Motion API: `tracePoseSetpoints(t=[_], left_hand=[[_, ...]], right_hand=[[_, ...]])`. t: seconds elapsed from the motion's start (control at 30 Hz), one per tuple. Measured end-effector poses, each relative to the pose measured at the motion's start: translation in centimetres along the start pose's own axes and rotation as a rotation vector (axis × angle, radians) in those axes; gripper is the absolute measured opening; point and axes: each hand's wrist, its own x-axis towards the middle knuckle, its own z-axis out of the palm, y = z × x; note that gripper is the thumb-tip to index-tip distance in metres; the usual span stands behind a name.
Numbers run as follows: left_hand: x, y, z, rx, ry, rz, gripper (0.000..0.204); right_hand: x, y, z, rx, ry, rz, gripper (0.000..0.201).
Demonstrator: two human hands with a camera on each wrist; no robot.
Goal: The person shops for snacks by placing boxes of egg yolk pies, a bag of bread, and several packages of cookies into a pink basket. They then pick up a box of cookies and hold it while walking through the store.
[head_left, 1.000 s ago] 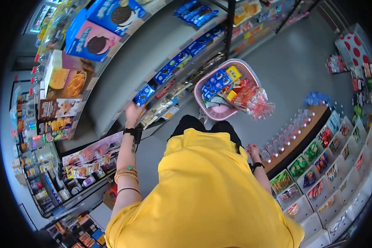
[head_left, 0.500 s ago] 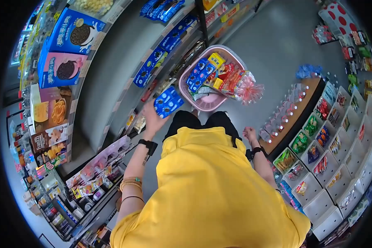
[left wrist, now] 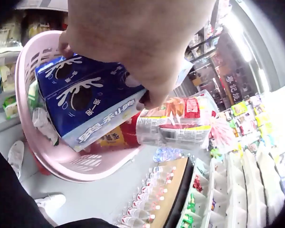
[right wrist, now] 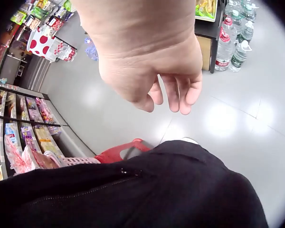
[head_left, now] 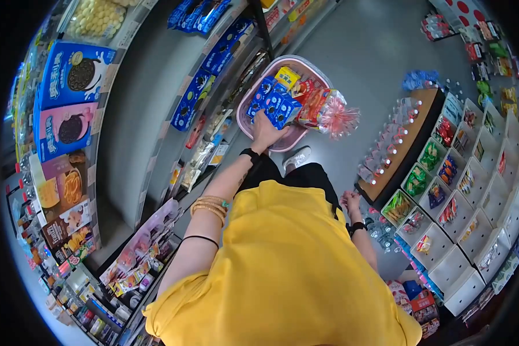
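My left hand (head_left: 266, 134) grips a blue cookie box (head_left: 284, 111) at the pink basket (head_left: 297, 138). In the left wrist view the thumb and fingers span the box (left wrist: 85, 97), which lies tilted over the basket's contents. Another blue cookie box (head_left: 263, 87), a small yellow box (head_left: 286, 76) and a clear-wrapped snack pack (head_left: 312, 108) with a gathered pink ribbon end are in the basket, the pack sticking out past the rim. My right hand (head_left: 350, 202) hangs beside the right thigh; its loosely bent fingers (right wrist: 171, 92) hold nothing in the right wrist view.
Tiered shelves on the left carry large cookie boxes (head_left: 78, 72) and blue packs (head_left: 191, 99). To the right, a row of bottles (head_left: 389, 141) stands beside a wooden ledge (head_left: 406, 147) and white snack bins (head_left: 450, 262). A white shoe (head_left: 297, 158) is just below the basket.
The left hand has taken the blue cookie box off the lower shelf and carried it right, over to the basket. The right hand still hangs at the side.
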Motion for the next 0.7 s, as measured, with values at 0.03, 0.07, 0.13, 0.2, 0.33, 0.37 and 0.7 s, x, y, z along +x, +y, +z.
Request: tracePoseSetpoints(t=[0.03, 0.07, 0.13, 0.2, 0.33, 0.37, 0.7], left_hand=[[0.1, 0.1, 0.3, -0.016, -0.061, -0.098, 0.105], [0.1, 0.0, 0.8, -0.041, -0.033, -0.119, 0.104], [0.1, -1.6, 2.9, -0.091, 0.023, -0.163, 0.103], [0.0, -2.3, 3.9, -0.141, 0.065, -0.148, 0.102], [-0.9, -1.6, 4.3, -0.105, 0.101, -0.093, 0.105], [-1.1, -1.3, 4.7, -0.071, 0.111, -0.092, 0.105], [-0.4, -0.6, 1.1, -0.103, 0.027, -0.001, 0.088]], right_hand=[[-0.6, 0.4, 0.0, 0.041, 0.031, 0.034, 0.013], [-1.2, 0.7, -0.2, 0.032, 0.025, 0.037, 0.013], [-2.6, 0.9, -0.3, 0.014, 0.01, 0.043, 0.014], [-3.8, 1.1, -0.4, 0.032, 0.025, 0.034, 0.015], [-5.3, 1.2, 0.2, 0.06, 0.046, 0.037, 0.02], [-5.7, 0.9, 0.3, 0.06, 0.06, 0.038, 0.022], [-0.3, 2.5, -0.2, -0.004, -0.067, -0.045, 0.019]])
